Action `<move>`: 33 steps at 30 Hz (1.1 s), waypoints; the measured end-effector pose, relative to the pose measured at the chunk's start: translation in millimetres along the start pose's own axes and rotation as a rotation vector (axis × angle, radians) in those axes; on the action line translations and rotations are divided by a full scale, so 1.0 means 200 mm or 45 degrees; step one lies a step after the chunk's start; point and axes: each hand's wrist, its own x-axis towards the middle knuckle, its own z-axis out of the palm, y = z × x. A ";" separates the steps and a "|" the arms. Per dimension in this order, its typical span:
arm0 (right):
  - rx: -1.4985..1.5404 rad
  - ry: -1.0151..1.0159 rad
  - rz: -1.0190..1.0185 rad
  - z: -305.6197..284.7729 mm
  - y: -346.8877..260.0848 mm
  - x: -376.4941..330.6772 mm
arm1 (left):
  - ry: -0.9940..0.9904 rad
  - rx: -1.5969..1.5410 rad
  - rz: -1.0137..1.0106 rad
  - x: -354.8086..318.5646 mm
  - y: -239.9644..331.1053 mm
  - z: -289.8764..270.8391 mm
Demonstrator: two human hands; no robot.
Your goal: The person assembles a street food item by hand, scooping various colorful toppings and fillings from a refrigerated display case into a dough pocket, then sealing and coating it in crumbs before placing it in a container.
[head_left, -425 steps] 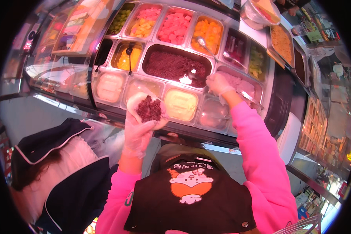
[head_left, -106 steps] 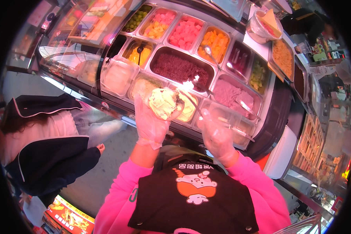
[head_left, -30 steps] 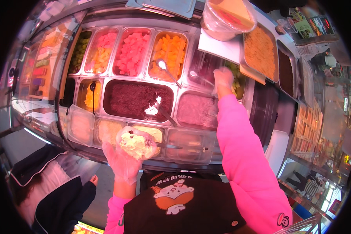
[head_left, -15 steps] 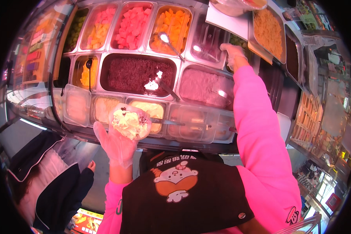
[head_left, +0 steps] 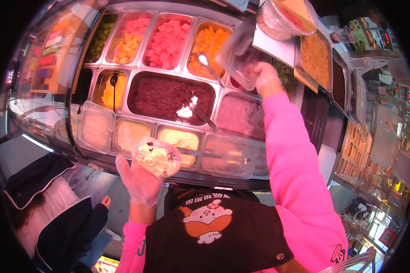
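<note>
My gloved left hand, palm up with the thumb apart, holds a round portion of pale yellow cream or mash with dark bits on it. What lies under the cream is hard to make out. My gloved right hand grips the edge of a clear plastic lid, tilted up over a container at the back right. Some dark red food shows below the lid's lower edge. Just in front of my left hand, a tub of pale yellow paste has a flat spatula lying across it.
Metal pans hold pink cubes, orange fruit pieces with a spoon, dark purple grains and mauve paste. A plastic-wrapped bowl and a tray of shredded topping stand back right. A person is at lower left.
My right hand has lifted the clear lid and drawn it left and nearer, tilting it. The left hand still carries the cream portion. The whole view has shifted slightly.
</note>
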 end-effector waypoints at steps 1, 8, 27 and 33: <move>-0.018 -0.037 0.001 0.08 0.04 0.00 | 0.008 -0.027 0.009 -0.01 0.01 0.00; -0.366 -0.031 -0.100 0.45 0.25 -0.01 | 0.019 -0.025 0.097 -0.07 0.14 0.00; -0.547 -0.582 -0.091 0.79 0.48 -0.49 | -0.152 0.110 0.045 -0.03 0.42 0.00; -0.203 -0.610 -0.061 0.88 0.12 -0.68 | -0.159 0.161 -0.036 0.00 0.46 0.04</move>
